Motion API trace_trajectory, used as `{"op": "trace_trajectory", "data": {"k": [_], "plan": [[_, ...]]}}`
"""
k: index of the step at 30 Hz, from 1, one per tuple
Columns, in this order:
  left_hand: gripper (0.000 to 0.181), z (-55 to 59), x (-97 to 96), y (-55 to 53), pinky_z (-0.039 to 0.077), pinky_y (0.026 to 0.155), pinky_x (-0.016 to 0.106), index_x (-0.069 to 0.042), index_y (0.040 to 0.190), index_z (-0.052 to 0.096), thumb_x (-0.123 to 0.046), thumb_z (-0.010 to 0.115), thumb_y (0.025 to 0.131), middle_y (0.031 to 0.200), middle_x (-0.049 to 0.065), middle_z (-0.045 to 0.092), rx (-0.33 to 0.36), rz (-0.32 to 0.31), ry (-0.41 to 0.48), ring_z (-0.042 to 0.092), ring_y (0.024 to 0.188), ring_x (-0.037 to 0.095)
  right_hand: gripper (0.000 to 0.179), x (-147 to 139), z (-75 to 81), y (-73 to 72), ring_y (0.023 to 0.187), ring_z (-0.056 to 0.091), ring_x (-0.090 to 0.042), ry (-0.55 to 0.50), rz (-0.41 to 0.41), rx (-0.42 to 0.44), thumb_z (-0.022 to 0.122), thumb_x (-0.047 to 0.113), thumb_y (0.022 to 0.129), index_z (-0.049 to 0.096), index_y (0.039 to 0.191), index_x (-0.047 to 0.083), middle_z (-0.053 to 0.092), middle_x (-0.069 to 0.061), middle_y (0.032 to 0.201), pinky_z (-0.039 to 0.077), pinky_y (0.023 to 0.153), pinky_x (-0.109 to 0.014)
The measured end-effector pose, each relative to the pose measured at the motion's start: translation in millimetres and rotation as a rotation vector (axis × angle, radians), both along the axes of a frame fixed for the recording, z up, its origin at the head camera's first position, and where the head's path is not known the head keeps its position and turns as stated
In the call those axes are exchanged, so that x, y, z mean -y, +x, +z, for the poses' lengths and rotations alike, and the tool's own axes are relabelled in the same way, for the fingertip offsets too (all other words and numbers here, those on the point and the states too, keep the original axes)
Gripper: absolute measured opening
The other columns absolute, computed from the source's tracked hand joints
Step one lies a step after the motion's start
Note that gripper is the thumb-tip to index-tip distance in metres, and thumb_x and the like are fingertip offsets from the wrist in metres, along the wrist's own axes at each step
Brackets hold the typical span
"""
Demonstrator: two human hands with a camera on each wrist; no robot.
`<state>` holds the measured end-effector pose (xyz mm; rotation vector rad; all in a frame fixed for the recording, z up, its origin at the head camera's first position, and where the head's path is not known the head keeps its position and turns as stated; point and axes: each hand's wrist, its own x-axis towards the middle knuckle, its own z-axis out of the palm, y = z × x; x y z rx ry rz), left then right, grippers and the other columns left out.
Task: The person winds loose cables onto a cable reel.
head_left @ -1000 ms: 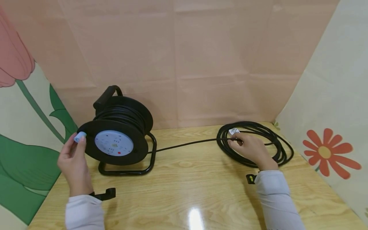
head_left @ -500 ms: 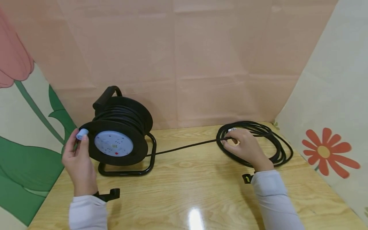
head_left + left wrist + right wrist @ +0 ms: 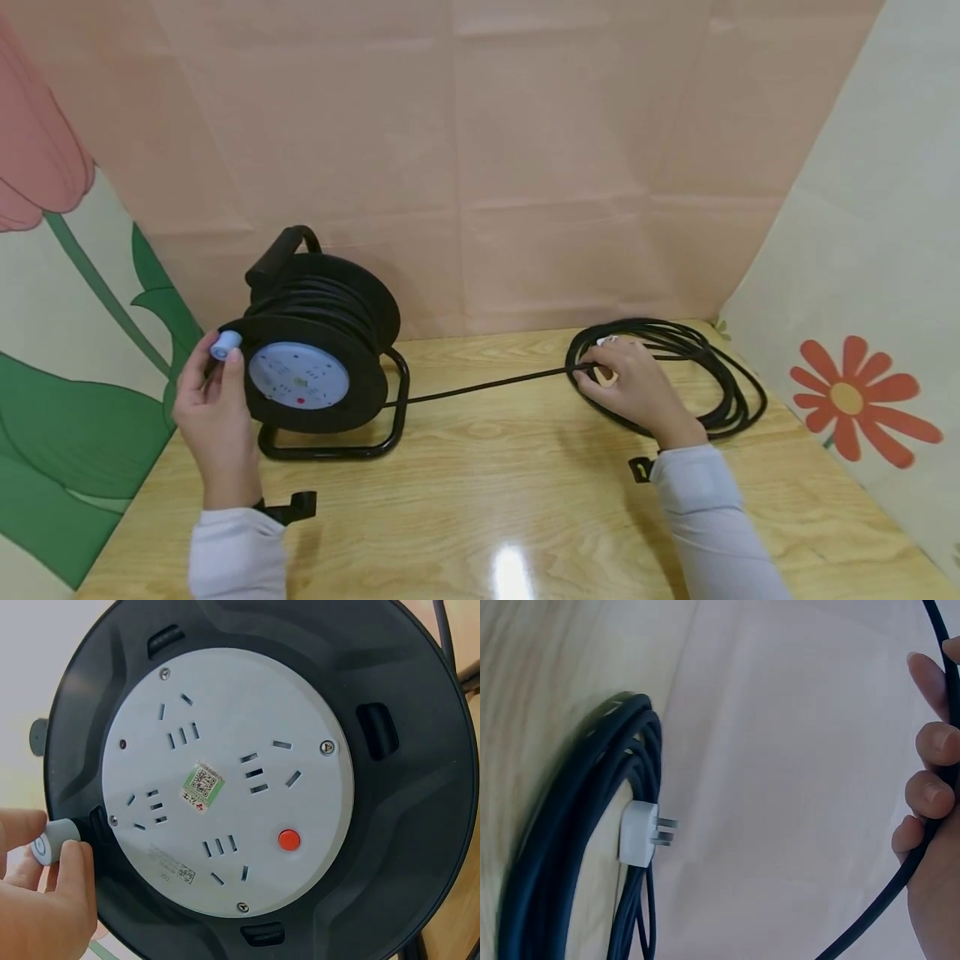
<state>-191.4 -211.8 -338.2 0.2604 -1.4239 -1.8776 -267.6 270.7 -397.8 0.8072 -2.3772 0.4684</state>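
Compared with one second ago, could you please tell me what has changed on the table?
The left hand, pinching the knob, has carried it right and slightly up; the red button has swung left. The right hand, gripping the cable, has shifted slightly toward the reel. Both grips, the coil and the reel's stand look unchanged.

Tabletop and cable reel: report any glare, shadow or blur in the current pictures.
Head view: white glare on the tabletop near the bottom edge, a soft shadow just left of the right sleeve; left wrist view: cable reel face fairly crisp, the picture's upper-left corner washed out pale; right wrist view: dimmer and bluish, the coiled cable slightly soft.
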Motion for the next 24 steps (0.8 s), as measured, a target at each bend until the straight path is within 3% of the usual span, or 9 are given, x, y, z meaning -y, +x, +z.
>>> {"op": "trace_trajectory", "data": {"k": [7, 15, 21, 24], "plan": [[0.037, -1.3, 3.5, -2.8, 0.047, 0.084, 0.013, -0.012, 0.116, 0.065, -0.02, 0.072, 0.081, 0.116, 0.003, 0.048, 0.009, 0.061, -0.061, 0.051, 0.105, 0.021, 0.011, -3, -3.9, -17.8, 0.06, 0.039, -0.01, 0.111, 0.039, -0.008, 0.063, 0.035, 0.085, 0.06, 0.083, 0.025, 0.047, 0.01, 0.067, 0.033, 0.054, -0.03], [0.034, 1.0, -0.5, -8.4, 0.047, 0.078, 0.013, -0.008, 0.11, 0.068, -0.018, 0.075, 0.078, 0.108, 0.002, 0.05, -0.027, 0.101, -0.076, 0.052, 0.096, 0.018, 0.015, 10, 27.1, -46.2, 0.073, 0.049, -0.014, 0.17, 0.085, -0.102, 0.063, 0.032, 0.086, 0.062, 0.09, 0.017, 0.061, 0.001, 0.083, 0.045, 0.066, -0.042], [0.032, 4.7, -14.8, -14.4, 0.047, 0.078, 0.014, -0.005, 0.107, 0.069, -0.017, 0.074, 0.078, 0.105, 0.003, 0.051, -0.093, 0.097, -0.145, 0.053, 0.093, 0.02, 0.016, 29, 44.2, -47.0, 0.069, 0.048, -0.013, 0.193, 0.093, -0.113, 0.065, 0.031, 0.084, 0.062, 0.092, 0.017, 0.061, 0.002, 0.082, 0.047, 0.064, -0.041], [0.029, 14.2, -29.8, -8.7, 0.048, 0.078, 0.014, -0.004, 0.104, 0.07, -0.017, 0.074, 0.079, 0.104, 0.003, 0.052, -0.103, 0.101, -0.2, 0.054, 0.094, 0.021, 0.015, 40, 43.8, -43.0, 0.063, 0.047, -0.011, 0.21, 0.108, -0.097, 0.064, 0.031, 0.086, 0.062, 0.092, 0.018, 0.063, 0.003, 0.082, 0.049, 0.061, -0.038]]}}
